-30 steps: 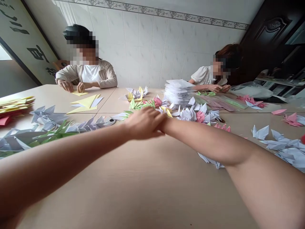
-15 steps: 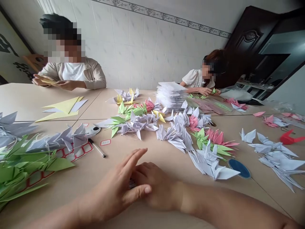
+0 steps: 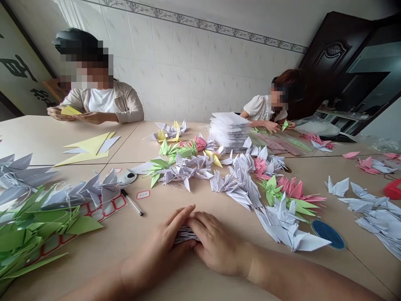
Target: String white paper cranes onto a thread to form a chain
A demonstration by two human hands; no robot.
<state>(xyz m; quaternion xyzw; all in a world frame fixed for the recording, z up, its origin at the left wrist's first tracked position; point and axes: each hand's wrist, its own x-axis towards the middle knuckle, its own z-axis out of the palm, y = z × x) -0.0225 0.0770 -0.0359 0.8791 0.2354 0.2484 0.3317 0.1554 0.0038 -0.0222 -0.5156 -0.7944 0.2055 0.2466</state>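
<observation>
Between my two hands, near the front of the table, is a bundle of folded white paper (image 3: 185, 235); its layered edges show in the gap. My left hand (image 3: 153, 242) wraps its left side, fingers pointing forward and together. Over the right side and the far end curl the fingers of my right hand (image 3: 217, 244). Much of the bundle is hidden under the hands. Just beyond lies a row of white folded paper cranes (image 3: 241, 182), with pink cranes (image 3: 291, 187) and green cranes (image 3: 272, 190) beside them.
Green cranes (image 3: 44, 225) lie at the left on red-framed label sheets, near a pen (image 3: 133, 202). White cranes (image 3: 380, 221) spread at the right past a blue oval (image 3: 328, 234). A paper stack (image 3: 230, 131) stands at the back. Two people (image 3: 100, 98) (image 3: 263, 108) sit across, handling paper.
My right hand's fingers have come up over the bundle and my left thumb has lowered, so both hands now close around it. The bundle's layered edges have come into view.
</observation>
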